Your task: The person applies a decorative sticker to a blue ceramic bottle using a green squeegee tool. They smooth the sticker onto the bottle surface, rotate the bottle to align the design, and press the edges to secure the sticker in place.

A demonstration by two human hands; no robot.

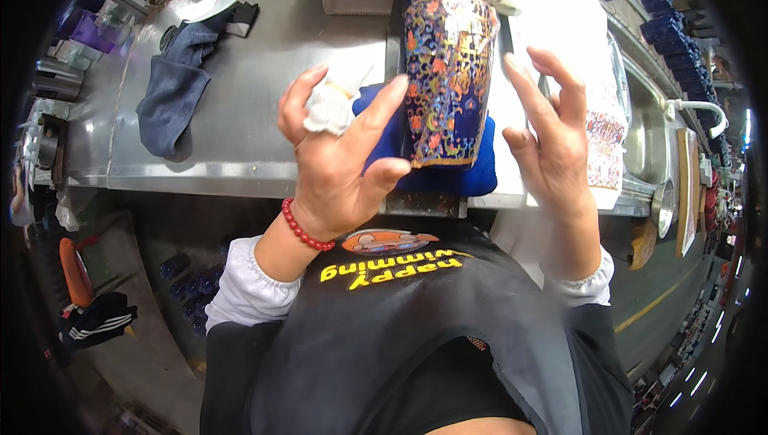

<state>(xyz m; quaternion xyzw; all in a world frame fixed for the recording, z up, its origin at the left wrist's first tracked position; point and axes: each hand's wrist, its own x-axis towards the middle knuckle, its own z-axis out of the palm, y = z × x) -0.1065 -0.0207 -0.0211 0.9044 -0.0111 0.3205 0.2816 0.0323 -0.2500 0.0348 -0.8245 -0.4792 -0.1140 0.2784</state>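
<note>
A dark blue vase (448,83), covered in a colourful floral pattern with gold, rests on a folded blue cloth (478,183) at the counter's front edge. On its left side is my left hand (332,163), fingers apart; its index fingertip and thumb tip reach the vase's edge, and whether they touch it I cannot tell. White wrapping (330,111) covers part of one finger, and a red bead bracelet (298,227) circles the wrist. My right hand (558,147) is raised to the right of the vase, apart from it, with fingers spread and holding nothing.
A grey-blue towel (178,87) lies on the metal counter (264,123) at left. Behind the vase are a white box (358,0) and pale sheeting. To the right lie a patterned sheet (606,151), a sink (646,131) with a white faucet (704,107), and a metal bowl (662,204).
</note>
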